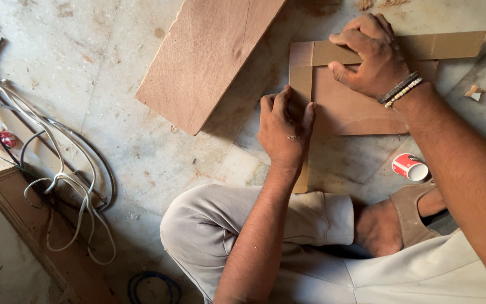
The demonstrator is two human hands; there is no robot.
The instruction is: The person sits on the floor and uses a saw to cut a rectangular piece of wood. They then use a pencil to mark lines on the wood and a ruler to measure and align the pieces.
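Note:
I am sitting on a stone floor with a flat wooden panel (350, 112) in front of me. Two lighter wooden strips frame it: one strip (451, 45) along its far edge, another strip (301, 73) down its left edge, meeting at a corner. My left hand (284, 126) presses down on the left strip with fingers curled. My right hand (375, 56), wearing beaded bracelets at the wrist, rests on the far strip near the corner and holds it against the panel.
A larger reddish plywood board (203, 56) lies on the floor to the left. A red and white paper cup (410, 167) lies on its side by my knee. Tangled cables (57, 174) and a wooden frame piece (40, 236) sit at the far left.

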